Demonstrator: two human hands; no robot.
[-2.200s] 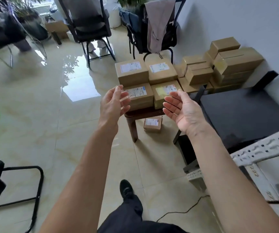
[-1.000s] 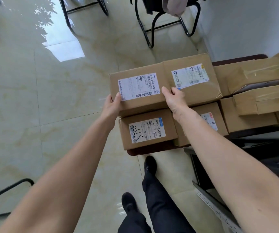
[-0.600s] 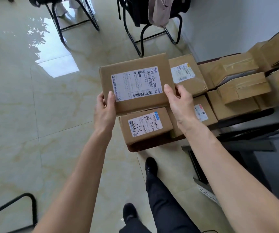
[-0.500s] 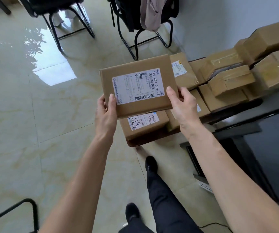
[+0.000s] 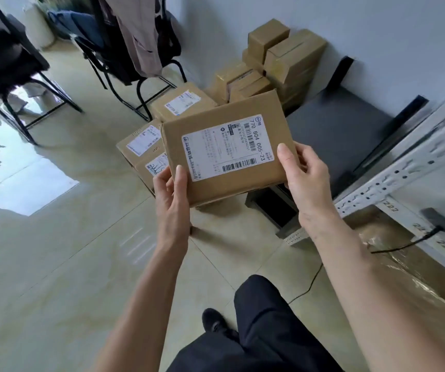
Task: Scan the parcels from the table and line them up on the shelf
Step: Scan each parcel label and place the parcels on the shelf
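Cardboard, brown and flat, fills the near middle of the view: a rectangular brown cardboard parcel [image 5: 229, 149] with a white shipping label [image 5: 226, 147] is held up in the air between both hands, clear of the stack it came from. The left hand [image 5: 171, 200] grips the near-left corner, thumb laid on the top face beside the label, its other fingers curled underneath. The right hand [image 5: 306, 175] clamps the near-right corner the same way, thumb on top touching the label's edge.

The parcel's long axis runs left to right across the view, tilted so that the right end rides higher and farther away. Its labelled face points up at the camera, with the barcode near the lower right, just beside the right thumb.

The step in hand looks like carrying the parcel to be scanned. To do it well, I would keep the label face up and the right thumb off the barcode, hold the box level, and turn toward the white perforated metal shelf frame [image 5: 404, 167] on the right, where a dark corded device [image 5: 441, 218], possibly the scanner, rests.

Just behind the parcel, more labelled brown boxes [image 5: 141, 146] remain stacked on the low table, which is mostly hidden. Farther back, plain taped cartons [image 5: 283, 57] are piled against the white wall, and a black metal chair [image 5: 124, 57] draped with clothing stands on the glossy tile floor [image 5: 68, 251].
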